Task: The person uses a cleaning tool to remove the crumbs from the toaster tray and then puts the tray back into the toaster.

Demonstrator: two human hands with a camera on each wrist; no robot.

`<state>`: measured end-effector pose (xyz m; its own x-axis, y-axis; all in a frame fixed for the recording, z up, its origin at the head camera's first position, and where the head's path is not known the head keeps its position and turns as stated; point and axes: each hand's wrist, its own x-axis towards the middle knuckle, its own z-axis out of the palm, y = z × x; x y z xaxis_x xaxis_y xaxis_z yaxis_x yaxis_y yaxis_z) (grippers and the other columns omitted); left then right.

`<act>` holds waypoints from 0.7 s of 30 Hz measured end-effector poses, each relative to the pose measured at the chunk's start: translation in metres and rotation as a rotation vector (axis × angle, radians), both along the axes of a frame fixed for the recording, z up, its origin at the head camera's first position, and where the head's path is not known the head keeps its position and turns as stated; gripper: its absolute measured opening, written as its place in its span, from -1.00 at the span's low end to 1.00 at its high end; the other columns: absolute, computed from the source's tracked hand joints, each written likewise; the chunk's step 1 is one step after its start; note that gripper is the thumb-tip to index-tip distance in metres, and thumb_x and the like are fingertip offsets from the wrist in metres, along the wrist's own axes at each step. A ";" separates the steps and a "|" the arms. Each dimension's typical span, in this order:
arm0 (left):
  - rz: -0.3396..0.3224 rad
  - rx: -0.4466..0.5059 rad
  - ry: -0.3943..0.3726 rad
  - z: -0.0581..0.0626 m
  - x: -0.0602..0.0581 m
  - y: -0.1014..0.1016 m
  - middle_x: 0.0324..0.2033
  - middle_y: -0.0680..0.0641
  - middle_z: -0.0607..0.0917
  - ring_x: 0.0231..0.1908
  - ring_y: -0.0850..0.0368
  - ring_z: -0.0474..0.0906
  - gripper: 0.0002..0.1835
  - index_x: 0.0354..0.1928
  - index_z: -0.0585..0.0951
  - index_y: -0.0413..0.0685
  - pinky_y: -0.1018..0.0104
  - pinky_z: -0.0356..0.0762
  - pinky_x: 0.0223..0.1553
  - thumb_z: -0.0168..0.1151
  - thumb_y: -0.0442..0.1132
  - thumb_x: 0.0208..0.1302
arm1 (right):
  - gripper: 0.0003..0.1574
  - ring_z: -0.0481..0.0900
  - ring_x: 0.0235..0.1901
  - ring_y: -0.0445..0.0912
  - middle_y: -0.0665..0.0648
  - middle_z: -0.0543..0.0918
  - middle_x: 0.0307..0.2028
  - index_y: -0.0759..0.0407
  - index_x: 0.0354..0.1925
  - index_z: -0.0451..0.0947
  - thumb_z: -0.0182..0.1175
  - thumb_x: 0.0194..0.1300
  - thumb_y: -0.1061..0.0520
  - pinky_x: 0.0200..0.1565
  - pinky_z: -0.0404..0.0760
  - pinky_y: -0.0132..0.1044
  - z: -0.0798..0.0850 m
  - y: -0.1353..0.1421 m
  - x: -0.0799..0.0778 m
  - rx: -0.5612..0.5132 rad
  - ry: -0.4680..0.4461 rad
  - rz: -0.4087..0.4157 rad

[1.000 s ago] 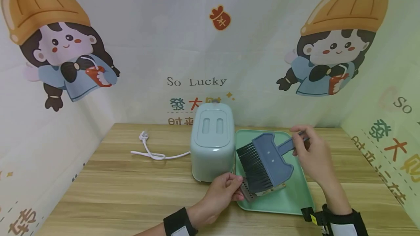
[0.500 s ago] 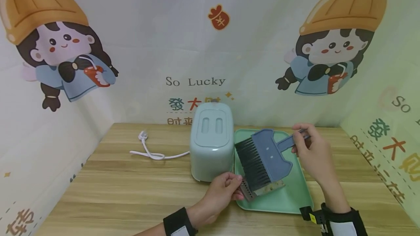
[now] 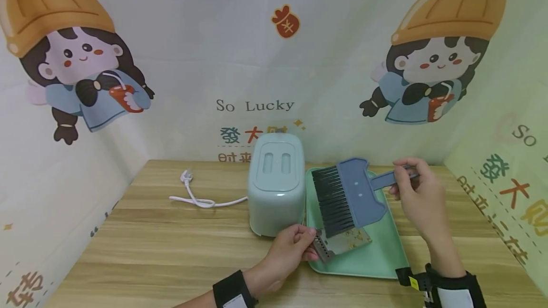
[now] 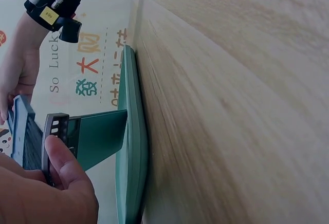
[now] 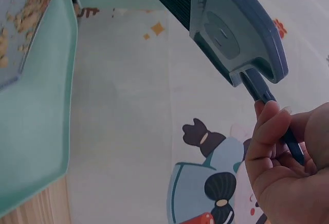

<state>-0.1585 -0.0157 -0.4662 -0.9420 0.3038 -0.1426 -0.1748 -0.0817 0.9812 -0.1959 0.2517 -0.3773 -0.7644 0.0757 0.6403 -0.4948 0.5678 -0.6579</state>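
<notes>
My left hand [image 3: 291,251] pinches the slotted end plate of a metal crumb tray [image 3: 348,242] between thumb and fingers. The crumb tray's far end slopes down to the green serving tray [image 3: 381,261], seen in the left wrist view; whether it touches cannot be told. Tan crumbs [image 5: 36,3] lie on its surface in the right wrist view. My right hand [image 3: 421,198] grips the handle of a blue brush [image 3: 364,194] with black bristles. The brush is above the crumb tray, its lower bristle corner overlapping the tray in the head view.
A pale green toaster [image 3: 276,213] stands left of the serving tray, close beside it. Its white cord [image 3: 210,203] with a plug lies on the wooden table [image 3: 171,255] further left. A printed cloth [image 3: 334,80] hangs behind and at both sides.
My right hand has lifted the brush up and to the right, so more of the crumb tray and its crumbs shows. The left hand and crumb tray stay in place.
</notes>
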 end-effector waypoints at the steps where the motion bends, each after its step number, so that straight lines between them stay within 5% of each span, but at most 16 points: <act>1: 0.001 0.003 -0.001 0.000 0.000 0.000 -0.36 -0.07 0.64 -0.37 0.15 0.57 -0.69 -0.05 0.47 -0.24 0.34 0.63 -0.27 0.06 -0.09 0.43 | -0.80 0.52 -0.64 -0.16 0.11 0.55 -0.51 0.14 0.00 0.47 0.04 0.44 0.19 -0.64 0.53 -0.46 0.000 -0.004 0.000 0.004 -0.005 0.015; 6: 0.005 0.000 0.000 0.000 0.001 0.000 -0.37 -0.06 0.63 -0.38 0.15 0.57 -0.70 -0.07 0.47 -0.24 0.35 0.63 -0.27 0.06 -0.09 0.43 | -0.85 0.51 -0.64 -0.13 0.08 0.50 -0.53 0.16 -0.06 0.48 0.03 0.44 0.22 -0.67 0.51 -0.40 -0.002 -0.011 0.001 0.111 -0.035 0.079; 12: 0.006 -0.021 -0.011 -0.001 0.002 0.000 -0.35 -0.05 0.64 -0.37 0.16 0.56 -0.71 -0.05 0.48 -0.22 0.34 0.63 -0.26 0.05 -0.11 0.44 | -0.82 0.52 -0.61 -0.14 0.14 0.50 -0.49 0.15 -0.02 0.46 -0.02 0.48 0.17 -0.71 0.46 -0.37 -0.005 0.012 0.001 0.163 -0.079 0.042; 17: 0.007 -0.025 -0.007 -0.003 0.001 0.001 -0.34 -0.05 0.65 -0.36 0.14 0.57 -0.70 -0.05 0.48 -0.22 0.32 0.63 -0.26 0.06 -0.10 0.44 | -0.78 0.52 -0.60 -0.15 0.17 0.53 -0.48 0.16 0.02 0.44 -0.03 0.49 0.14 -0.63 0.54 -0.41 0.000 0.020 0.003 0.072 -0.068 0.005; 21: 0.008 -0.005 0.003 -0.002 0.000 0.001 -0.35 -0.07 0.64 -0.36 0.14 0.57 -0.69 -0.05 0.47 -0.24 0.33 0.64 -0.26 0.06 -0.09 0.43 | -0.77 0.52 -0.57 -0.06 0.21 0.51 -0.45 0.13 0.04 0.42 -0.03 0.49 0.11 -0.60 0.57 -0.37 0.001 0.012 0.002 -0.013 -0.136 0.117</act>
<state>-0.1585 -0.0146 -0.4678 -0.9447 0.2958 -0.1416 -0.1717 -0.0783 0.9820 -0.1941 0.2640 -0.3758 -0.8481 -0.0110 0.5298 -0.4627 0.5028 -0.7302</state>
